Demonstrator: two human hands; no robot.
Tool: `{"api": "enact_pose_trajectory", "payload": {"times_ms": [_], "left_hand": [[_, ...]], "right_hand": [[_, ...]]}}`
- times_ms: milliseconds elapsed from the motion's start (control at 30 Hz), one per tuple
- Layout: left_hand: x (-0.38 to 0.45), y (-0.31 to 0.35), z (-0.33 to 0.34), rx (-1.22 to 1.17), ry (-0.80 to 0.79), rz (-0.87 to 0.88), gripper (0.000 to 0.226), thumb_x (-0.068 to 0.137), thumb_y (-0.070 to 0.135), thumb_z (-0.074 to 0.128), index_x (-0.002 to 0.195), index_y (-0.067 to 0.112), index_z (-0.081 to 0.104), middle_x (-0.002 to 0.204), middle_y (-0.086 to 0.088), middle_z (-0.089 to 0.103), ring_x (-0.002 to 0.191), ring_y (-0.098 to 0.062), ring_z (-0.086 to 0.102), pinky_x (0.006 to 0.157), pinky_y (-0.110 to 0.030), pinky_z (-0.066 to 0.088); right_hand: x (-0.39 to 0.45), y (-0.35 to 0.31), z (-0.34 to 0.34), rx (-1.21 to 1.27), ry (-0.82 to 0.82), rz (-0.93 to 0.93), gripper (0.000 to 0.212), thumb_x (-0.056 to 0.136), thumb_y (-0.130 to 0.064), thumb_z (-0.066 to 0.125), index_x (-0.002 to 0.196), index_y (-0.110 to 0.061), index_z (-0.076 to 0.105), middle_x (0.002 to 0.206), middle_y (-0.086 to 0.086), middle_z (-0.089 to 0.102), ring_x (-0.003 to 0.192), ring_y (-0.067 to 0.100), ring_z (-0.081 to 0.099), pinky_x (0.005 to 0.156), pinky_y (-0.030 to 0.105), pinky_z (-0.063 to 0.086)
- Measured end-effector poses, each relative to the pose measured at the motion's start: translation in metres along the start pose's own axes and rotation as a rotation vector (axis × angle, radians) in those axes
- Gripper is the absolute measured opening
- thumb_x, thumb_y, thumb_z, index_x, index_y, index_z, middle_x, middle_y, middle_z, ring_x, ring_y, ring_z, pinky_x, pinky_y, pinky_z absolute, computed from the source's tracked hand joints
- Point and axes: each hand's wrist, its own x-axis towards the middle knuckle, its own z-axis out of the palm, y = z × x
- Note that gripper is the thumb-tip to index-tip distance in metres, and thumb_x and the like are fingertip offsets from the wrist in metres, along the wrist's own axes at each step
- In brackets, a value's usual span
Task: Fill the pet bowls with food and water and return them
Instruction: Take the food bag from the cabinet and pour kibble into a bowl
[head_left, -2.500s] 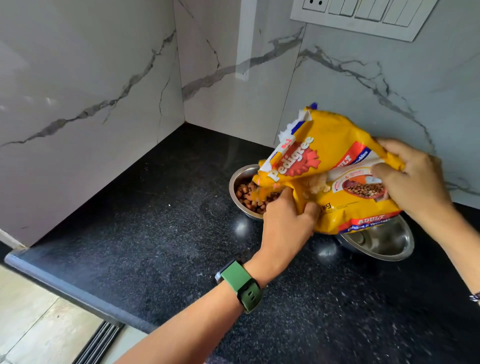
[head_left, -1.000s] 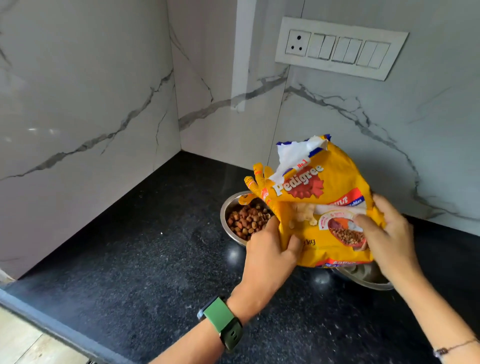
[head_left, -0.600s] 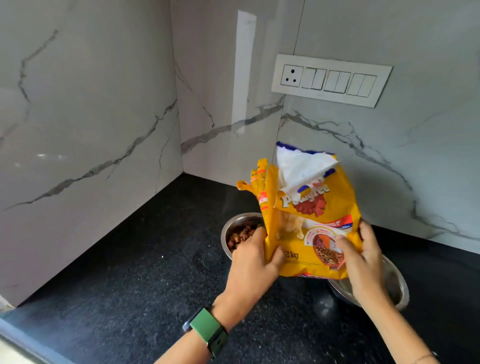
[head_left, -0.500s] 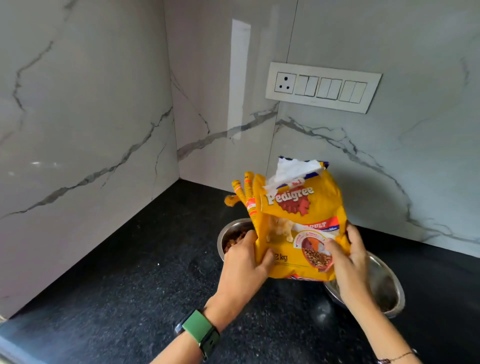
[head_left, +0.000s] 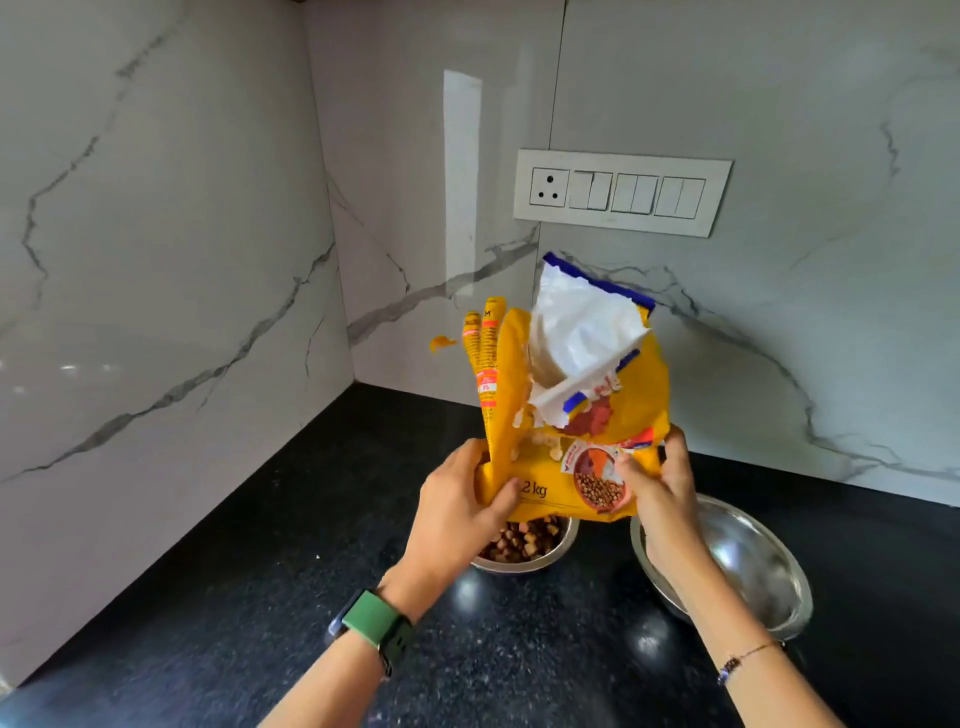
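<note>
The yellow pet-food bag (head_left: 566, 415) stands upright in your two hands, held in the air above the black countertop (head_left: 260, 597), its torn top open and a white inner flap folded out toward you. The lower front panel shows a "2 kg" mark and a printed picture of kibble. Your left hand (head_left: 457, 514) grips the bag's lower left edge, thumb across the front and fingers curled behind. Your right hand (head_left: 660, 493) pinches the lower right edge, thumb on the printed panel and fingers wrapped round the side. A green watch (head_left: 376, 626) sits on your left wrist; a thin bracelet (head_left: 748, 654) circles the right.

Directly below the bag, partly hidden by your left hand, a steel bowl (head_left: 563, 543) rests on the countertop and holds brown kibble (head_left: 524, 538). Just to its right, apart from it, a second steel bowl (head_left: 753, 566) rests on the same surface; your right forearm crosses its near left rim, and no kibble shows in the part of its interior in view.

Behind both bowls rise marble-patterned wall panels (head_left: 156, 260) meeting in a corner. A white switch plate (head_left: 621, 192) with one socket and several rocker switches is mounted on the right-hand panel, above the bag.
</note>
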Motion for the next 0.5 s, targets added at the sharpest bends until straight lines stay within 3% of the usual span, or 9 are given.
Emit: {"api": "enact_pose_trajectory", "payload": {"times_ms": [167, 267, 367, 500], "left_hand": [[0.004, -0.005, 0.0, -0.008, 0.041, 0.067, 0.037, 0.075, 0.03, 0.063, 0.107, 0.013, 0.059, 0.085, 0.023, 0.048, 0.075, 0.004, 0.054, 0.068, 0.0, 0.038], [-0.002, -0.009, 0.001, -0.024, 0.057, 0.14, 0.037, 0.075, 0.032, 0.061, 0.108, 0.016, 0.057, 0.096, 0.026, 0.048, 0.089, 0.016, 0.05, 0.074, 0.002, 0.037], [-0.007, -0.014, 0.004, -0.05, 0.041, 0.131, 0.044, 0.073, 0.037, 0.057, 0.108, 0.011, 0.058, 0.1, 0.025, 0.049, 0.092, 0.019, 0.048, 0.076, 0.002, 0.036], [-0.009, -0.012, 0.008, -0.123, -0.08, 0.094, 0.053, 0.07, 0.048, 0.065, 0.116, 0.046, 0.039, 0.113, 0.015, 0.053, 0.104, 0.002, 0.053, 0.086, -0.013, 0.046]], "right_hand": [[0.009, 0.006, -0.002, 0.11, 0.014, 0.02, 0.059, 0.074, 0.021, 0.057, 0.106, -0.029, 0.054, 0.089, -0.009, 0.071, 0.082, 0.005, 0.067, 0.064, 0.022, 0.054], [0.009, 0.001, -0.005, 0.195, 0.05, 0.047, 0.061, 0.054, 0.004, 0.064, 0.109, -0.019, 0.056, 0.09, -0.003, 0.069, 0.079, 0.004, 0.067, 0.065, 0.022, 0.055], [0.008, 0.0, -0.008, 0.162, 0.049, 0.102, 0.058, 0.04, -0.006, 0.068, 0.097, -0.015, 0.059, 0.083, 0.004, 0.067, 0.067, 0.004, 0.066, 0.065, 0.027, 0.054], [0.007, 0.002, -0.011, 0.231, 0.029, 0.124, 0.04, 0.062, 0.016, 0.065, 0.091, -0.011, 0.063, 0.072, -0.002, 0.074, 0.066, 0.014, 0.07, 0.064, 0.034, 0.055]]}}
